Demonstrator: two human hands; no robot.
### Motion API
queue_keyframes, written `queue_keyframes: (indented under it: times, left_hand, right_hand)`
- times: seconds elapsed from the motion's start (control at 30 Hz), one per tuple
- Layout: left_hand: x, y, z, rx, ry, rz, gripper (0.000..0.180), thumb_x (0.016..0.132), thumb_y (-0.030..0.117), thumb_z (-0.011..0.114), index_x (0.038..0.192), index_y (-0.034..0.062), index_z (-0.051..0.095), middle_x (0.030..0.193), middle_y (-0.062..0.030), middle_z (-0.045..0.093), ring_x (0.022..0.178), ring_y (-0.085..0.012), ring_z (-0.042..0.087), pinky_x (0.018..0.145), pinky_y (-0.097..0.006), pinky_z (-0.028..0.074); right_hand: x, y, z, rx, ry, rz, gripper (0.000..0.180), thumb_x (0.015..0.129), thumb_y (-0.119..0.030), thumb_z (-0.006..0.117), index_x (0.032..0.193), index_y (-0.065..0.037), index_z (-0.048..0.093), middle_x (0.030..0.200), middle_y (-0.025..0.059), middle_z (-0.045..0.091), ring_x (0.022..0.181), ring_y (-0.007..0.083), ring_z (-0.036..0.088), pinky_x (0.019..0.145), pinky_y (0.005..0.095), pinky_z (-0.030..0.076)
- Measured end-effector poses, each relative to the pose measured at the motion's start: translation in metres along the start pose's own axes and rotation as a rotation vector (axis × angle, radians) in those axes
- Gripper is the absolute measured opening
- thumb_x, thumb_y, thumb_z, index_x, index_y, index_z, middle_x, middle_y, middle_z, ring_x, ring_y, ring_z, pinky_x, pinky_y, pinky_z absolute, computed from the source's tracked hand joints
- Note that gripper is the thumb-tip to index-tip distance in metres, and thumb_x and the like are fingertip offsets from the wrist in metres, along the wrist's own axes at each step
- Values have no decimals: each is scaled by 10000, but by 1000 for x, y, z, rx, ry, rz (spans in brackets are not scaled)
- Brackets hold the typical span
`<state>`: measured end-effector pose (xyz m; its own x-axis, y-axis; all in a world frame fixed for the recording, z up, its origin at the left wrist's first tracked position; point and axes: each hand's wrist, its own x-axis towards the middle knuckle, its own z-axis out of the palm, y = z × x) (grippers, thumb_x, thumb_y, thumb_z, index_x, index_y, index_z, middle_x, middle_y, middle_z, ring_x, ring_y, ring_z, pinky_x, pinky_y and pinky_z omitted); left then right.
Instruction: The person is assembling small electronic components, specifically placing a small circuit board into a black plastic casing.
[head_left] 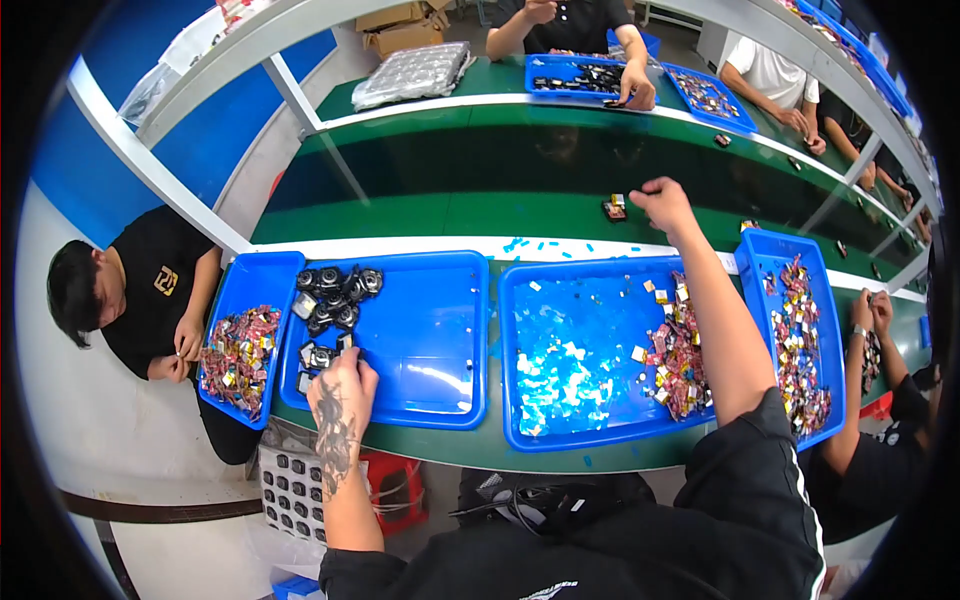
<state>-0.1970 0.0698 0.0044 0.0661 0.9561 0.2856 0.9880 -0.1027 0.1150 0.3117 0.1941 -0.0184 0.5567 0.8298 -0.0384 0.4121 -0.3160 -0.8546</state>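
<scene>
My left hand (pixel 343 392) reaches into the left blue tray (pixel 430 408), its fingers closed at a small black part with a pale face (pixel 345 342). Several black housings with round centres (pixel 330 300) lie piled beyond it in the same tray. My right hand (pixel 668 208) is stretched over the dark green belt (pixel 480 200), thumb and forefinger slightly apart with nothing seen between them. Just left of those fingertips, a small black part with a yellow-and-white piece on it (pixel 614 207) rests on the belt. My right forearm hides part of the right blue tray (pixel 515 350).
Blue film scraps (pixel 565 385) and red-and-yellow small parts (pixel 680 350) fill the right tray. Narrow blue bins (pixel 290 265) (pixel 835 400) flank both trays. White frame posts (pixel 290 90) rise around the belt. Co-workers sit left (pixel 150 290), opposite (pixel 570 30) and right (pixel 860 440).
</scene>
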Motion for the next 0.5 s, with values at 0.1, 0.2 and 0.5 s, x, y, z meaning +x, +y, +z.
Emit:
queue_keyframes:
  times: [0.1,0.2,0.5]
  left_hand:
    - [10,15,-7,-302,46,-71,172,929,104,552,1046,33,656,729,-149,676,634,-260,665,592,-375,503]
    - [-1,72,-9,-1254,-130,-228,169,956,28,529,1085,-9,632,864,-73,684,686,-102,629,600,-244,532]
    - [-39,176,12,-1817,-478,-146,202,963,58,561,1133,-47,591,984,-109,669,837,-131,660,694,-272,571]
  right_hand:
    - [-67,-33,1,-26,26,-478,294,836,-186,711,1057,-7,636,898,101,678,788,204,660,726,328,531]
    - [-199,-75,29,195,-544,-533,292,856,-165,702,1101,-27,625,875,80,664,770,157,641,671,303,520]
    - [-279,-41,21,756,-529,25,115,923,-24,618,1004,57,611,858,108,697,783,144,700,677,243,563]
